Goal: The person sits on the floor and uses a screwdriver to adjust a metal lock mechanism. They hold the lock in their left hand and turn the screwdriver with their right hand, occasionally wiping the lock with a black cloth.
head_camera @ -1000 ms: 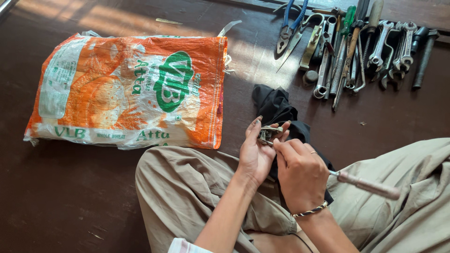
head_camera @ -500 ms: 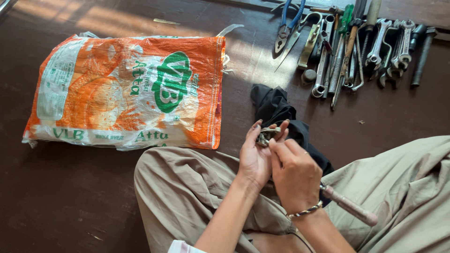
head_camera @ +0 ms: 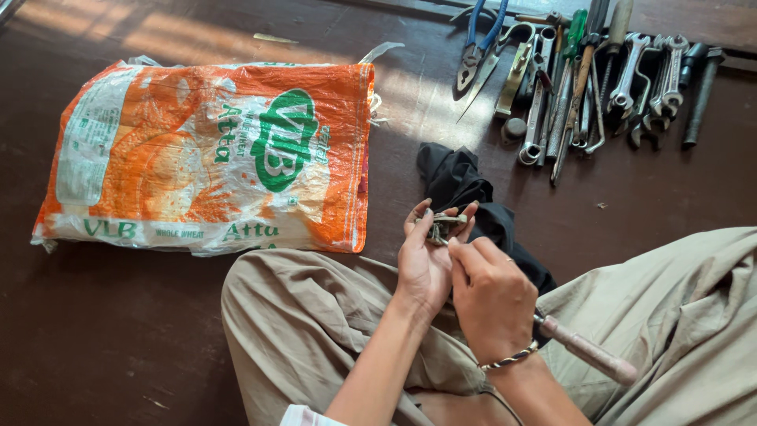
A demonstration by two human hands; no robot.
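As two hands [head_camera: 457,276] work, one sack [head_camera: 209,158], one cloth [head_camera: 457,181]

The woven sack [head_camera: 209,158] is orange and white with green lettering and a green oval; right of the sack lies a black cloth [head_camera: 461,185]; beyond that, blue-handled pliers [head_camera: 482,39], a green-handled screwdriver [head_camera: 574,35], grey spanners [head_camera: 650,79]; floor [head_camera: 95,339] dark brown; trousers [head_camera: 315,323] khaki.

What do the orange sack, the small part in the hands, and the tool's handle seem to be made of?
The orange sack looks like woven plastic: glossy and crinkled, with frayed threads at its open end. The small part in the left hand seems to be dull grey metal, though it is too small to be sure. The tool handle behind the right hand looks like pale, matte wood or plastic.
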